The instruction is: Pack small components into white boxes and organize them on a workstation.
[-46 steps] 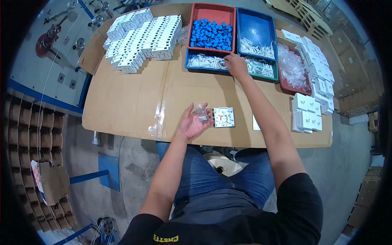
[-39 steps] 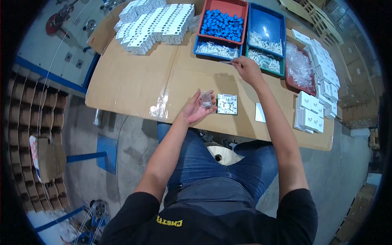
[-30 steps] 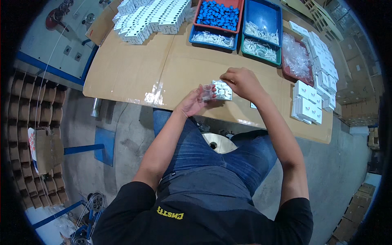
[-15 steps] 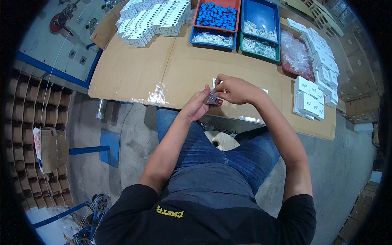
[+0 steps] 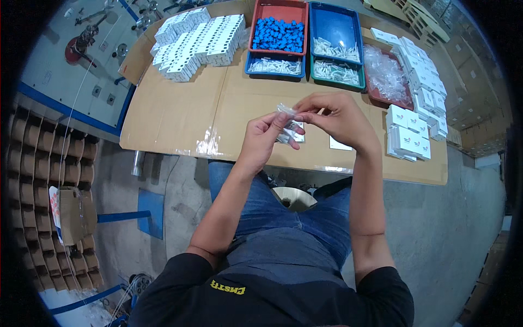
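Note:
A small clear plastic bag (image 5: 285, 110) with pale pieces showing through it is held between my two hands over the near edge of the table. My left hand (image 5: 265, 135) is closed on the bag's body, thumb on top. With thumb and forefinger, my right hand (image 5: 336, 115) pinches the bag's upper edge. Just beneath the hands a white card or box (image 5: 299, 131) lies partly hidden on the cardboard. Another flat white piece (image 5: 339, 144) rests on the cardboard below my right wrist.
Cardboard covers the table (image 5: 180, 109). At the back stand a red tray (image 5: 279, 11) of blue pieces and blue and green trays of white pieces. A red tray (image 5: 389, 102) holds clear bags. White boxes are stacked back left (image 5: 199, 43) and right (image 5: 407, 139).
The view has shifted slightly, so the trays sit lower. My right hand has turned, its fingers now pinching the bag's upper edge, and more of the bag shows.

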The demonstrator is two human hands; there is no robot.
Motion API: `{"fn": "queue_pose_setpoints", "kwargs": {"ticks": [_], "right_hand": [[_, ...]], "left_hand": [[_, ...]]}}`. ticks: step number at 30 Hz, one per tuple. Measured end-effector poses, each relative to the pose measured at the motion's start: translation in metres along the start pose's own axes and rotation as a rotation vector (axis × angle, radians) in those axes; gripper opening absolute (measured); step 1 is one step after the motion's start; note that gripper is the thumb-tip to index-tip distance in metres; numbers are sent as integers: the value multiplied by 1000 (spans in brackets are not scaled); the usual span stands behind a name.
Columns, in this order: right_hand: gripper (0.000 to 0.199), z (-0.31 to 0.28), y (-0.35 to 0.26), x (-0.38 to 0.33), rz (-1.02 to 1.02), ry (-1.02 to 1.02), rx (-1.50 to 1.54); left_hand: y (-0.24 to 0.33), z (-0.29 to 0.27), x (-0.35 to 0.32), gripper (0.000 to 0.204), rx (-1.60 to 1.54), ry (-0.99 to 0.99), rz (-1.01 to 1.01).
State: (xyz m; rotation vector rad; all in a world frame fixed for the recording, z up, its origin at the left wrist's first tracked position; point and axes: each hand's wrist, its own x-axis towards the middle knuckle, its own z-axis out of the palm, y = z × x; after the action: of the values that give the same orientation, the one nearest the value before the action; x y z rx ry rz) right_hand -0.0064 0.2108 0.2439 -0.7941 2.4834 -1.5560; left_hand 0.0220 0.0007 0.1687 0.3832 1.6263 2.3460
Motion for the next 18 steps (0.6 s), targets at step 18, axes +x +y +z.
{"fn": "queue_pose_setpoints", "kwargs": {"ticks": [18], "right_hand": [[16, 40, -6, -28, 40, 365, 534]], "left_hand": [[15, 37, -12, 33, 17, 296, 279]]}}
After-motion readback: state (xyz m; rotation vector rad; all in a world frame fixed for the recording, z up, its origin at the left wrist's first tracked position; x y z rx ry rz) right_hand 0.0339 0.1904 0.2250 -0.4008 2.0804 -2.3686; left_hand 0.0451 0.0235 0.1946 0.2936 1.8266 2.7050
